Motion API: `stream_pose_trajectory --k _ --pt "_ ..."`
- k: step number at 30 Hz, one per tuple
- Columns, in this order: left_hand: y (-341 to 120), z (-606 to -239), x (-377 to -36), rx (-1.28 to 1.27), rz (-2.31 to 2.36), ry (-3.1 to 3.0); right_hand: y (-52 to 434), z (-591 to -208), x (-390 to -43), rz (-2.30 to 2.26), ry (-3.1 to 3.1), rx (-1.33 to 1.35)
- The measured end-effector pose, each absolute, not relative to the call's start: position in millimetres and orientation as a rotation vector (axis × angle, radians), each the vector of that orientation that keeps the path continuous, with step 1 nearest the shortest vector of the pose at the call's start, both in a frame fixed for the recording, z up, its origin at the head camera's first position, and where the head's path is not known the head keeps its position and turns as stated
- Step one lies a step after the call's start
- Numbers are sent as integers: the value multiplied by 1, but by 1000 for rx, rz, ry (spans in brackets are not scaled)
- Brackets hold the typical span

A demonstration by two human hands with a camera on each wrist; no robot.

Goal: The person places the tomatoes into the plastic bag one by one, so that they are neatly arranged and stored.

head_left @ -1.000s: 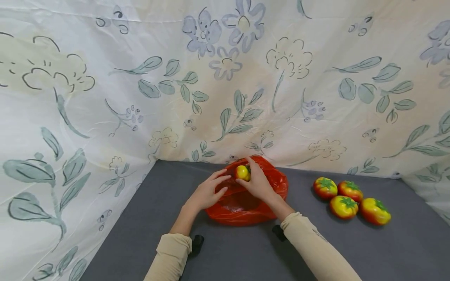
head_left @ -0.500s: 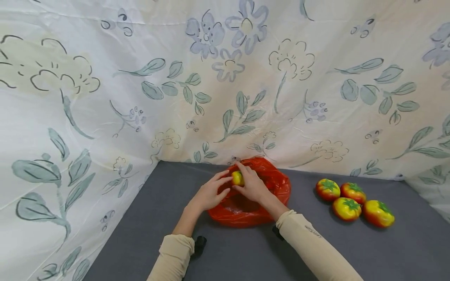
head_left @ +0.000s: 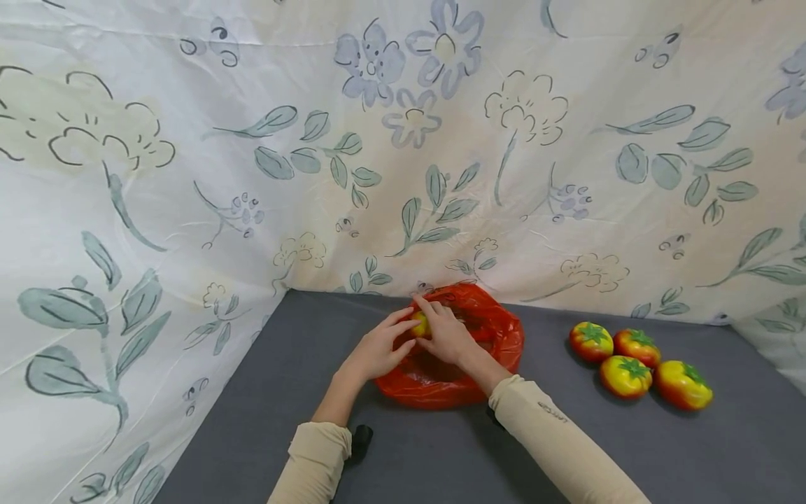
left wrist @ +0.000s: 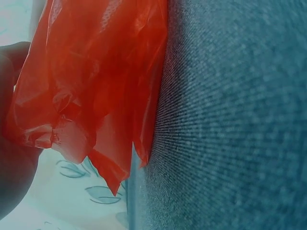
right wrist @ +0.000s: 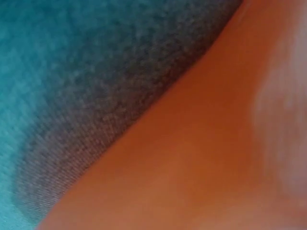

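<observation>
A red plastic bag (head_left: 506, 336) stands on the grey cloth near the patterned backdrop, its mouth gaping upward. My right hand (head_left: 448, 337) reaches in over the mouth and holds a red-and-yellow tomato (head_left: 420, 324), mostly covered by the fingers. At the bag's left rim my left hand (head_left: 374, 350) holds the film, its fingertips close to the tomato. In the left wrist view the bag's crumpled film (left wrist: 91, 72) hides most of the left fingers. The right wrist view shows only blurred skin and cloth; the tomato is out of sight there.
Several more red-and-yellow tomatoes (head_left: 625, 376) with green tops lie in a cluster on the grey cloth (head_left: 428, 455), right of the bag. A floral fabric backdrop (head_left: 403, 175) rises behind and along the left side.
My right hand has moved left and slightly down with the tomato, bringing it closer to my left fingers and deeper among the right ones. The left hand stays at the bag's rim.
</observation>
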State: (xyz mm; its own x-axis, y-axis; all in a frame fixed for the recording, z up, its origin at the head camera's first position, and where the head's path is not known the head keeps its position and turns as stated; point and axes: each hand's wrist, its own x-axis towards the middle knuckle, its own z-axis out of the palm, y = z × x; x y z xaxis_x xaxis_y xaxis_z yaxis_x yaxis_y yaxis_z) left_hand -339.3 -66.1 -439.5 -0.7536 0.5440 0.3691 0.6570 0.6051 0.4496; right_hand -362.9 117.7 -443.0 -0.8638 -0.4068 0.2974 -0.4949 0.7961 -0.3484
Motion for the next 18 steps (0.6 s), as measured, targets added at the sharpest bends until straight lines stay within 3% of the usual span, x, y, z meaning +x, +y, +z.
stream_pose_trajectory --k 18 --pt "-68 -442 -337 -1010 -814 -2640 111 -446 -363 523 -2815 757"
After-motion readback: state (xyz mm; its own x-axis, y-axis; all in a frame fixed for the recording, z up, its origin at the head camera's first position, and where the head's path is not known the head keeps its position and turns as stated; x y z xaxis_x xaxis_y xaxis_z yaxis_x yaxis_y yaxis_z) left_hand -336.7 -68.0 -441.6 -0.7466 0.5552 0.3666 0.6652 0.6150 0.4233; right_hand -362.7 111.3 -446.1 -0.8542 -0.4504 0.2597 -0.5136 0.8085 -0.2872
